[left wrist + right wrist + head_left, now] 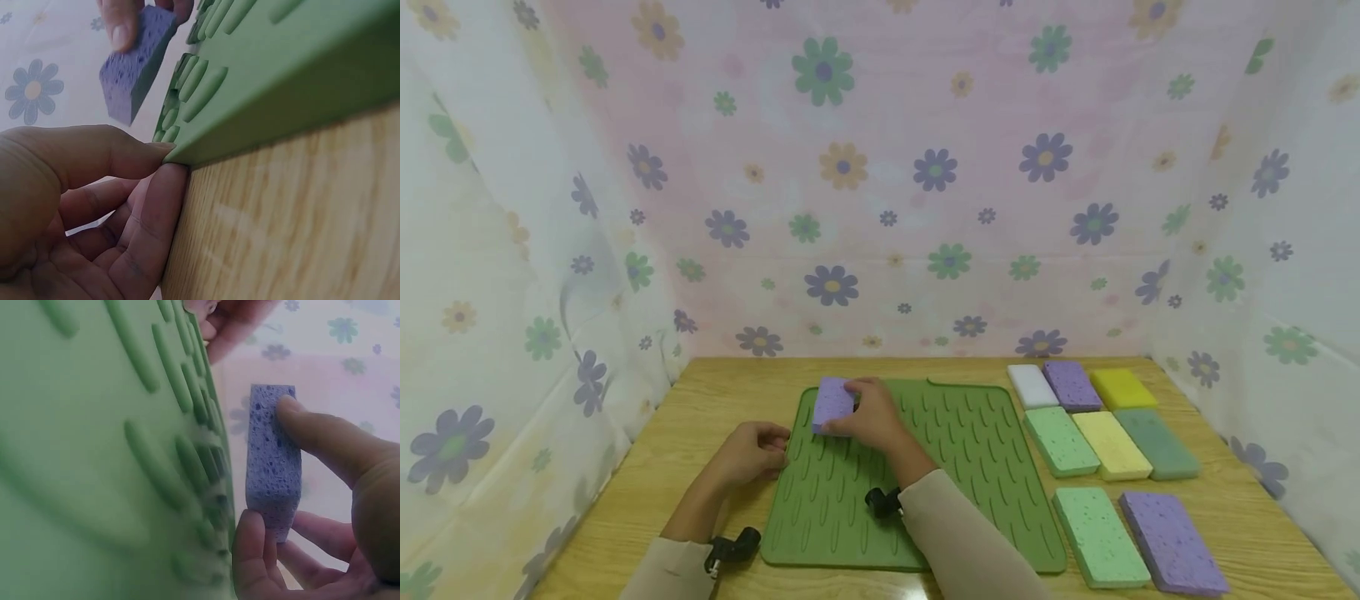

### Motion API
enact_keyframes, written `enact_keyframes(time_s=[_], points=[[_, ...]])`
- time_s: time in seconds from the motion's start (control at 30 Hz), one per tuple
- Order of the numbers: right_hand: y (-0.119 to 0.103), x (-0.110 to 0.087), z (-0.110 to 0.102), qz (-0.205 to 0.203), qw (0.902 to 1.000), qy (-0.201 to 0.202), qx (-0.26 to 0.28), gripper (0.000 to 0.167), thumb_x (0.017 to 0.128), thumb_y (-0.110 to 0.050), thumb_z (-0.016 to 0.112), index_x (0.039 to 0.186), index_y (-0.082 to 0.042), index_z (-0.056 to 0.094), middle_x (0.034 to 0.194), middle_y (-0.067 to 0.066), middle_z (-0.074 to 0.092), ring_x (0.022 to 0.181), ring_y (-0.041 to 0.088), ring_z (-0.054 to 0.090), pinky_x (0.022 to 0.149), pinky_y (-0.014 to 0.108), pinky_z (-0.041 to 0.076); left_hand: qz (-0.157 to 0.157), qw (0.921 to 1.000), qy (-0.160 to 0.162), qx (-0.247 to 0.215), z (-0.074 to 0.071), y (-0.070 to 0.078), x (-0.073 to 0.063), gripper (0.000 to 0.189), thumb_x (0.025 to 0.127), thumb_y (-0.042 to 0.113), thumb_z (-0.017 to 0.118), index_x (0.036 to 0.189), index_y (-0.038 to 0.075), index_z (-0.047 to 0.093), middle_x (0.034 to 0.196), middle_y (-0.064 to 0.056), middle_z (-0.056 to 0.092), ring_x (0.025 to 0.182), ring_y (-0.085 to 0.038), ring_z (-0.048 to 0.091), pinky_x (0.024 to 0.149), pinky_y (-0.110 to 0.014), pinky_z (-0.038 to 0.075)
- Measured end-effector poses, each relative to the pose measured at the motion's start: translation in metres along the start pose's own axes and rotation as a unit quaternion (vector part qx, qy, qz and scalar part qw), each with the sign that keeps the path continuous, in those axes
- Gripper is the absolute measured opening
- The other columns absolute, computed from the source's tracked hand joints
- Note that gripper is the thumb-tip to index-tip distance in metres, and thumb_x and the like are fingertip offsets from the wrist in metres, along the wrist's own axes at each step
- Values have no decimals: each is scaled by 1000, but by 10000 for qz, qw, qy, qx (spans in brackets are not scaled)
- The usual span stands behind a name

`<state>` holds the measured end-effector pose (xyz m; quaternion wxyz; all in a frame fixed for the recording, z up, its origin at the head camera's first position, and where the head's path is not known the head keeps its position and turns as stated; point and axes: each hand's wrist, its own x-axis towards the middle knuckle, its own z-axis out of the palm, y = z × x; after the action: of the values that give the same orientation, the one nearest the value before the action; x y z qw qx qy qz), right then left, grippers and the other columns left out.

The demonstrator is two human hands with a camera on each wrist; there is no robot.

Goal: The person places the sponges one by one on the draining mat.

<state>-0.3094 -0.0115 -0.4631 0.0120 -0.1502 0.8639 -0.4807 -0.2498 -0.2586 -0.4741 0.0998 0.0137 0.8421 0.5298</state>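
A purple sponge (833, 406) is held in my right hand (874, 417) over the far left corner of a green ridged mat (970, 467). In the right wrist view, the thumb grips one end of that sponge (272, 444) and the fingers the other; a gap shows between it and the mat (75, 462). My left hand (751, 454) is at the mat's left edge. Seen from the left wrist, this hand (94, 187) pinches the mat's rim (250, 125) between thumb and index finger, the other fingers curled beneath.
Right of the mat, several sponges lie in rows on the wooden table (715, 396): white (1032, 386), purple (1072, 385), yellow (1123, 388), light green (1062, 442), pale yellow (1112, 445), dark green (1157, 443). Nearer lie light green (1101, 537) and purple (1175, 542) ones. Flowered cloth (895, 208) encloses the table.
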Motion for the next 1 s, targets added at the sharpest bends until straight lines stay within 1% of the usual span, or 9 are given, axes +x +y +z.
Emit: enact_keyframes(time_s=[0.17, 0.4, 0.53, 0.7, 0.9, 1.0], points=[[-2, 5, 11, 64, 10000, 55, -50, 88, 72, -31, 97, 146, -2, 57, 156, 16, 46, 143, 38, 46, 113, 51, 47, -20, 10000, -7, -46, 2, 0, 1, 46, 90, 1, 73, 134, -7, 61, 111, -17, 64, 95, -24, 64, 75, -39, 63], [-5, 8, 22, 195, 9997, 126, 45, 87, 73, -30, 97, 146, -4, 58, 158, 12, 46, 145, 36, 45, 113, 49, 47, -27, 10000, -26, -1, 2, -1, 0, 45, 90, 1, 73, 133, -7, 62, 111, -17, 64, 94, -23, 64, 74, -39, 63], [-8, 10, 26, 290, 9992, 217, -181, 85, 73, -31, 97, 145, -5, 60, 157, 10, 48, 145, 35, 46, 113, 48, 47, 4, 10000, -63, 16, 2, -1, 0, 45, 91, 1, 72, 133, -7, 61, 111, -17, 64, 93, -23, 64, 74, -39, 63], [-14, 10, 31, 365, 9974, 317, -538, 85, 70, -33, 98, 141, -4, 63, 156, 12, 51, 141, 35, 50, 112, 47, 48, -18, 10000, -64, -13, 1, 0, 0, 45, 91, 1, 72, 133, -8, 61, 111, -17, 64, 94, -24, 64, 75, -39, 63], [-22, 9, 36, 436, 9965, 366, -611, 86, 68, -31, 99, 141, -2, 63, 155, 14, 50, 140, 37, 50, 111, 48, 49, -16, 10000, -34, -28, 0, 1, 0, 44, 90, 0, 72, 132, -8, 62, 110, -17, 65, 93, -24, 65, 75, -39, 64], [-22, 9, 37, 412, 9956, 371, -761, 86, 68, -32, 99, 141, -3, 63, 155, 14, 51, 140, 38, 51, 110, 47, 49, -10, 10000, -10, -4, 0, 2, -1, 43, 90, -1, 72, 132, -7, 62, 110, -17, 65, 93, -24, 65, 74, -39, 63]])
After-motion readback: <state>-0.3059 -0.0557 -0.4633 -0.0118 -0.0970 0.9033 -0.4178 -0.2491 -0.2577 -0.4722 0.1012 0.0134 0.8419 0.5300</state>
